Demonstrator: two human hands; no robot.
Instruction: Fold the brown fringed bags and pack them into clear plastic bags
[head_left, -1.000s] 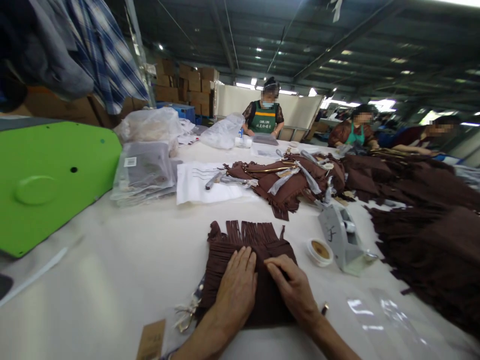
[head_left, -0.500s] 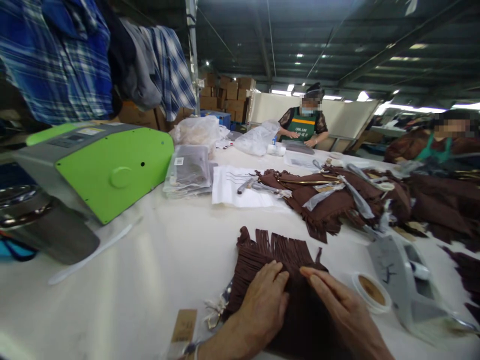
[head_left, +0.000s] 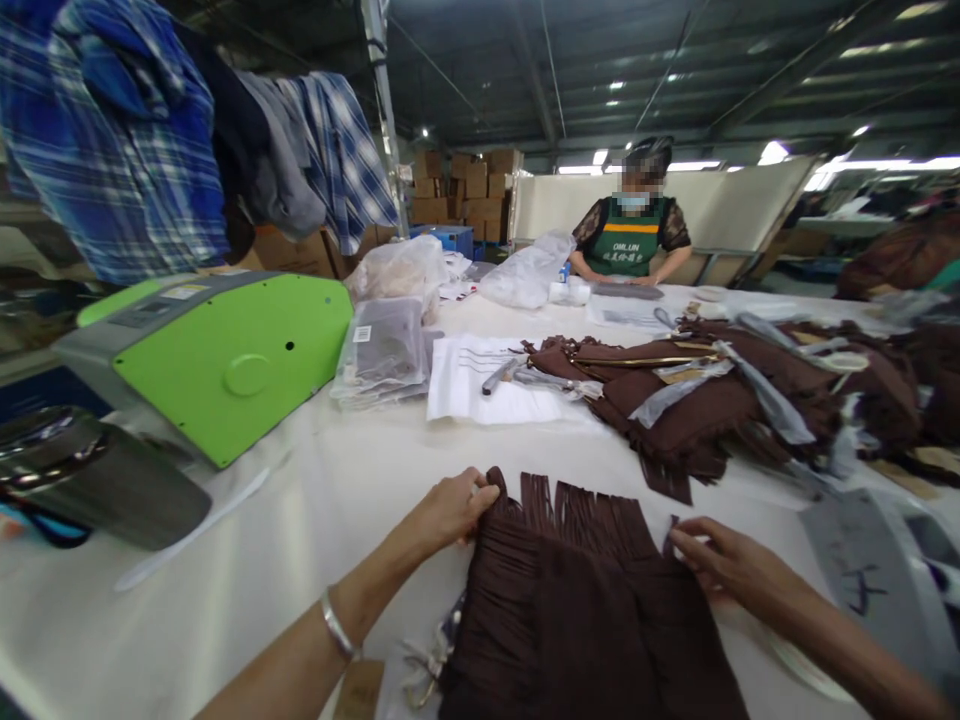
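A dark brown fringed bag [head_left: 577,610] lies flat on the white table in front of me, its cut fringe pointing away. My left hand [head_left: 454,508] pinches its far left corner between thumb and fingers. At the far right corner, my right hand [head_left: 709,555] has a fringe strip between thumb and fingertips. Metal clasps [head_left: 424,665] in clear wrap stick out on the left side, by a brown card tag [head_left: 358,690]. The bag's near end runs out of view.
Similar brown bags [head_left: 697,400] with wrapped handles are piled beyond. A grey tape dispenser [head_left: 874,580] stands right. To the left are a green machine [head_left: 247,370], a dark flask [head_left: 112,490] and bagged packets [head_left: 386,345]. A co-worker [head_left: 630,235] stands across the table.
Both hands have moved from the middle of the bag outward to its far corners, left hand leftward and away, right hand rightward. The view has shifted slightly.
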